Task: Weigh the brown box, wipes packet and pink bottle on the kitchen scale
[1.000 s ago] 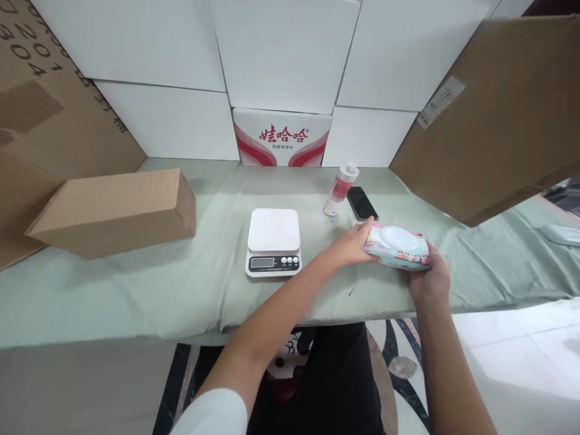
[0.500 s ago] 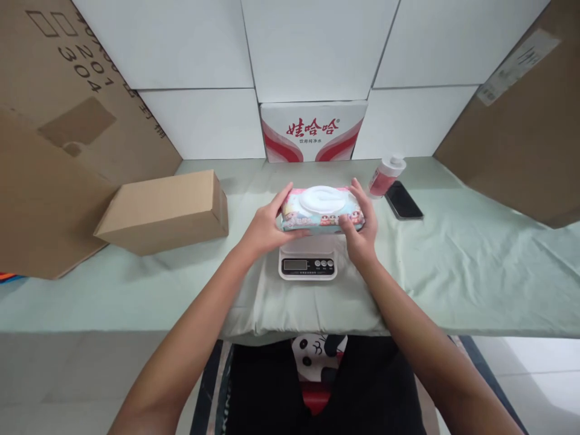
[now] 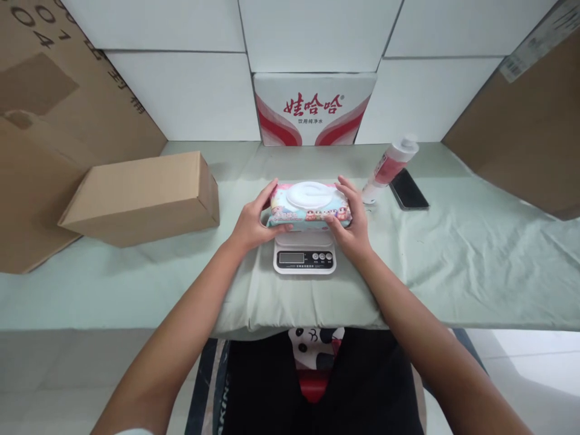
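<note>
A pack of wet wipes (image 3: 299,212) with a white flip lid and a pastel printed wrapper is gripped from both ends. My left hand (image 3: 254,219) closes on its left end, the thumb along the lower front edge. At the right end, my right hand (image 3: 352,222) wraps round the pack with the thumb on its front. Directly beneath is a white kitchen scale (image 3: 304,269), whose back part the pack hides. Whether the pack touches the scale's plate I cannot tell. The scale's display (image 3: 292,258) looks blank.
A closed cardboard box (image 3: 140,196) lies to the left. On the right, a white and pink bottle (image 3: 390,168) stands beside a black phone (image 3: 409,191). A white and red carton (image 3: 313,110) stands at the back; large cardboard sheets flank the green cloth (image 3: 480,266).
The camera view has shifted a little, so the table's back edge sits higher in the picture. Both hands still hold the wipes over the scale, perhaps slightly lower.
</note>
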The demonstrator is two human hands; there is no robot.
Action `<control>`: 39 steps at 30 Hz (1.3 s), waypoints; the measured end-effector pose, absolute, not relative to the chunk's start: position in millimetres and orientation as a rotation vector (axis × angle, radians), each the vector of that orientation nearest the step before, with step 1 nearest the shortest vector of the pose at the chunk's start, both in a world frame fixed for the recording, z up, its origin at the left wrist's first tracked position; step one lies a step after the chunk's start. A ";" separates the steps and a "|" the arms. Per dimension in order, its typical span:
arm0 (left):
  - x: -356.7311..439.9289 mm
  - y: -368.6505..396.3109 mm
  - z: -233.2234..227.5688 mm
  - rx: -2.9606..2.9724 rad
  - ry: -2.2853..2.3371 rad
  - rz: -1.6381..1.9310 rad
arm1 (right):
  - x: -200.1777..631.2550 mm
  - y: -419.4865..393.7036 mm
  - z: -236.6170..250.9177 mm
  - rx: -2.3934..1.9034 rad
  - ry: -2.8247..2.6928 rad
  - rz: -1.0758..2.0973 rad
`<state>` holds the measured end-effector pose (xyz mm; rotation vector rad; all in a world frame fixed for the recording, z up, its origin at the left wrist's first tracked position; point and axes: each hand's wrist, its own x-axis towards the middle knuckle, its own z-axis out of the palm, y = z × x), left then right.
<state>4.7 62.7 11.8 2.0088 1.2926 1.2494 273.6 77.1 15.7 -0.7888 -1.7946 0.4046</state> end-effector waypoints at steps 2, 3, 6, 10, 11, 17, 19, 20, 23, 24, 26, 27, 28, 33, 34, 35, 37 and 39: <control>0.4 65.6 9.7 2.030 1.267 1.234 | 275.7 78.5 14.9 -0.764 -1.796 0.416; -1.4 66.9 9.0 2.039 1.256 1.226 | 276.7 78.9 14.5 -0.754 -1.795 0.428; -5.2 69.4 7.9 2.045 1.219 1.221 | 278.6 78.5 14.5 -0.754 -1.788 0.460; -6.6 70.3 7.4 2.021 1.175 1.228 | 278.3 75.5 16.4 -0.765 -1.779 0.457; -6.7 70.4 7.3 2.014 1.167 1.226 | 278.2 74.8 16.9 -0.766 -1.778 0.449; -9.7 71.5 6.6 1.976 1.137 1.207 | 282.0 79.2 10.9 -0.796 -1.743 0.475; -11.3 71.6 6.6 1.967 1.125 1.204 | 285.2 85.0 6.1 -0.788 -1.681 0.513; -12.1 71.7 6.5 1.967 1.119 1.205 | 287.1 88.5 3.6 -0.790 -1.637 0.529; -13.8 72.2 5.7 1.976 1.105 1.224 | 292.8 100.6 -2.7 -0.828 -1.482 0.594; -14.2 72.5 5.3 1.979 1.100 1.230 | 294.4 104.5 -4.4 -0.838 -1.429 0.624; -14.8 73.2 4.3 1.975 1.100 1.238 | 296.6 110.9 -7.0 -0.846 -1.346 0.686; -14.9 73.5 3.8 1.969 1.104 1.240 | 297.1 113.0 -8.0 -0.848 -1.322 0.709; -15.0 73.7 3.3 1.961 1.110 1.240 | 297.1 114.2 -8.6 -0.852 -1.313 0.728; -14.3 75.0 2.0 1.930 1.114 1.239 | 293.6 107.1 -6.5 -0.794 -1.494 0.756; -14.1 75.3 1.9 1.931 1.109 1.242 | 292.7 104.2 -5.2 -0.772 -1.554 0.749; -13.8 75.6 1.9 1.935 1.102 1.246 | 291.9 101.4 -3.7 -0.756 -1.609 0.737; -13.3 76.0 2.0 1.946 1.090 1.249 | 290.7 97.0 -0.7 -0.751 -1.687 0.704; -12.8 75.9 2.4 1.956 1.084 1.249 | 289.8 94.6 1.5 -0.773 -1.716 0.680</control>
